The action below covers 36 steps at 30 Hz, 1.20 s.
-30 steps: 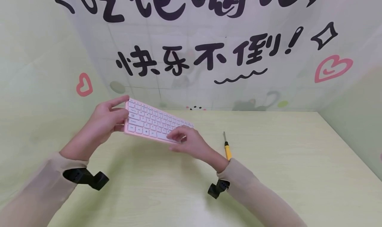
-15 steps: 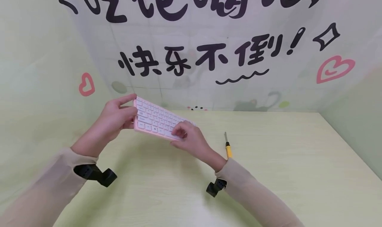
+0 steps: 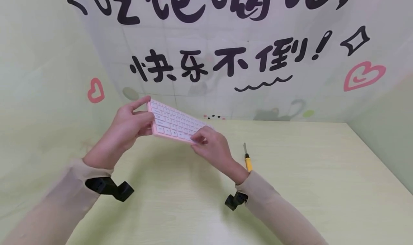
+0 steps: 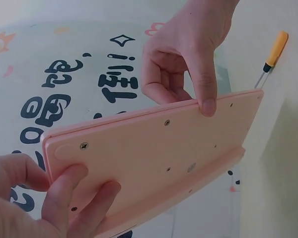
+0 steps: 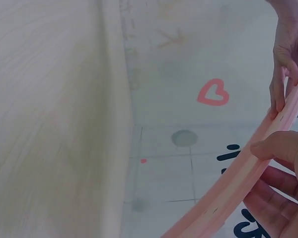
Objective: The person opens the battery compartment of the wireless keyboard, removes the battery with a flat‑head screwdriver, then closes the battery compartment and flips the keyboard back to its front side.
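A pink keyboard (image 3: pixel 174 120) with white keys is held up above the table, tilted with its left end higher. My left hand (image 3: pixel 129 125) grips that left end, thumb on the key side and fingers behind. My right hand (image 3: pixel 213 144) pinches the near long edge towards the right end, its fingers over the keys. In the left wrist view the keyboard's pink back (image 4: pixel 139 153) shows several small screws, with the right thumb (image 4: pixel 207 106) pressed on it near the edge. The right wrist view looks along the keyboard's underside (image 5: pixel 223 193).
A screwdriver (image 3: pixel 247 161) with a yellow and black handle lies on the pale wooden table (image 3: pixel 306 173), just beyond the right forearm. A white wall sheet (image 3: pixel 193 30) with black lettering and pink hearts hangs behind the table.
Both hands have carried the keyboard slightly to the right and up in the head view. The grip looks the same, and the screwdriver stays where it lay.
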{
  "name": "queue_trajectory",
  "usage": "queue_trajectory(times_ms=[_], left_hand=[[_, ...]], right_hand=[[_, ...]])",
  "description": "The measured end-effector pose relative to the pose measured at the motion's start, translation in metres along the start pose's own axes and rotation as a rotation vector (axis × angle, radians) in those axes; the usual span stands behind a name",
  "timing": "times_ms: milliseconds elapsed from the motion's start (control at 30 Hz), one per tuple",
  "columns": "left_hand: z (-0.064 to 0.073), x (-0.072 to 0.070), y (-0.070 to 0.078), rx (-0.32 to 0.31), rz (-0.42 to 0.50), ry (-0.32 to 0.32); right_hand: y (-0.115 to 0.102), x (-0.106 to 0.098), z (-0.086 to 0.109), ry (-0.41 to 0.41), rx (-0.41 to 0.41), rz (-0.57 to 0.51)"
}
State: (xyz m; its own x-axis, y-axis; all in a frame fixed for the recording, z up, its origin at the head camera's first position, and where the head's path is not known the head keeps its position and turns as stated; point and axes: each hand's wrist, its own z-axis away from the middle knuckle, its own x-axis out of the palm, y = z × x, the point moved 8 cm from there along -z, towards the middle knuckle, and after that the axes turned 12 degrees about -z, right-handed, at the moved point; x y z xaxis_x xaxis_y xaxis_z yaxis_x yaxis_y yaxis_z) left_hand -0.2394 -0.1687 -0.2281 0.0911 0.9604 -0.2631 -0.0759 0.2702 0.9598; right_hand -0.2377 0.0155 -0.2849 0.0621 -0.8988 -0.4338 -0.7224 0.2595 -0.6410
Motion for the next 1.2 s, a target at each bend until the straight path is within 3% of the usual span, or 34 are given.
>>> queue_trajectory(times_ms=[533, 800, 1200], left_hand=[[-0.001, 0.022, 0.021, 0.056, 0.005, -0.009], [-0.003, 0.034, 0.033, 0.104, 0.023, 0.005], [-0.008, 0.052, 0.045, 0.177, 0.101, 0.04]], right_hand=[[-0.003, -0.012, -0.008, 0.028, 0.011, 0.118], [0.0, -0.017, -0.009, 0.063, 0.021, 0.095], [0.004, -0.023, -0.007, 0.15, 0.042, -0.032]])
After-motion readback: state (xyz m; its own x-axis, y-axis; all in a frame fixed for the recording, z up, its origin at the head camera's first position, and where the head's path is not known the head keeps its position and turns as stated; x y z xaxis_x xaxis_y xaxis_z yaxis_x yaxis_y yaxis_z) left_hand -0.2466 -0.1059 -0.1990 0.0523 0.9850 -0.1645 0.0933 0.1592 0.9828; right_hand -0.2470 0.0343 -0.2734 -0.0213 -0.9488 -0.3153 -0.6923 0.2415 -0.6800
